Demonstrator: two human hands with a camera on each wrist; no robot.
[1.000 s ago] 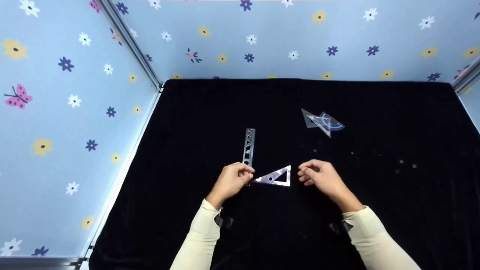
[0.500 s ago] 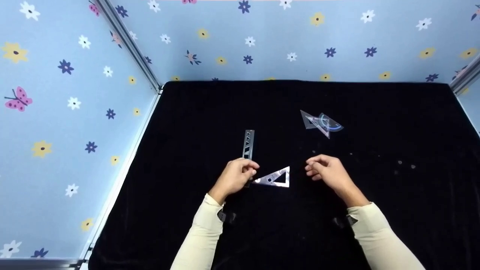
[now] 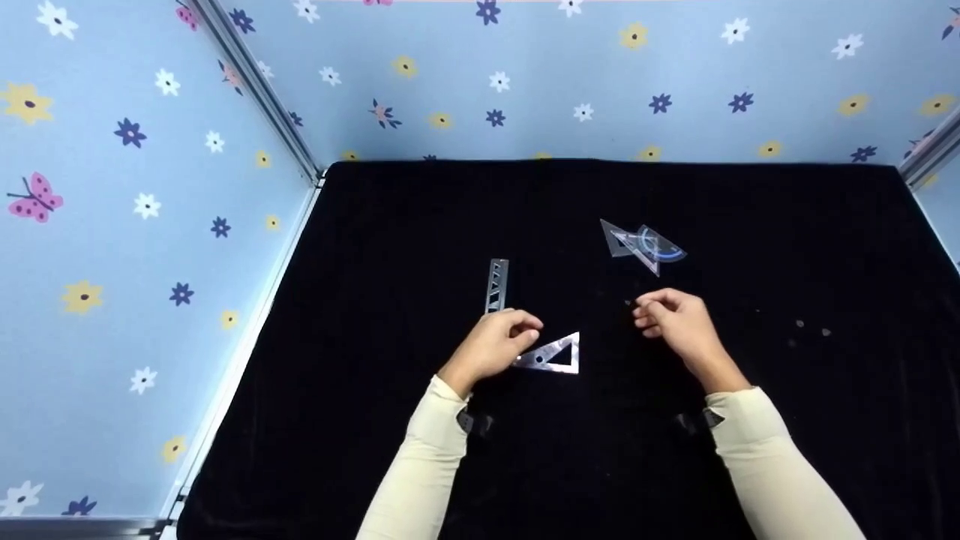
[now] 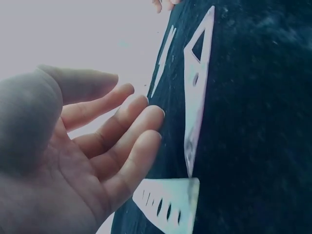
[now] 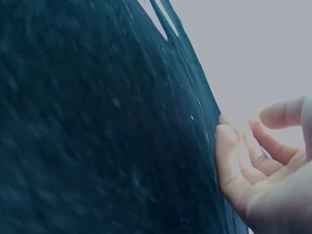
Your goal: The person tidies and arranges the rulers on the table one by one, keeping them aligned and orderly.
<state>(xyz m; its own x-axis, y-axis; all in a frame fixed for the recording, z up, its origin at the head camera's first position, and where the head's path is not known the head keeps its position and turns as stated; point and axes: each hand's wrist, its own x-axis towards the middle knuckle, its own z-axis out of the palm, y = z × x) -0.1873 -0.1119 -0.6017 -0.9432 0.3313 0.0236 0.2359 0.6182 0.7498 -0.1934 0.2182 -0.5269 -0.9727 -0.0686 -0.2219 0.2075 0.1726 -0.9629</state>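
Since the earlier head frames, the left hand (image 3: 491, 343) has shifted right and a little farther out, and the right hand (image 3: 682, 326) has gone outward and to the right, widening the gap between them, while the ruler (image 3: 497, 283) and the pale set square (image 3: 550, 352) lie as they did. From the head, the left hand covers the ruler's near part and hides the set square's narrow tip; the right hand is just this side of a loose pile with a protractor (image 3: 669, 252), a clear triangle (image 3: 608, 241) and a slim pinkish triangle (image 3: 651, 266), but apart from it. Black cloth covers the tabletop (image 3: 375, 300), which ends at the flowered wall (image 3: 540, 82) behind and at a metal rail (image 3: 289, 259) on the left; a broad stretch of it lies between ruler and rail, and another to the right of the right hand, dotted with small pale specks (image 3: 826, 332). The left wrist view shows what the head cannot: the fingers (image 4: 136, 163) gently bent, a moderate gap below the thumb (image 4: 92, 85), nothing held, and the set square's tip reaching the corner of the ruler's end, though I cannot tell whether they touch. The right wrist view likewise shows loosely bent fingers with the thumb apart, holding nothing, beside the tabletop's edge; two thin pale pieces at the top are too cropped to identify, and dark cloth fills the left of the view.
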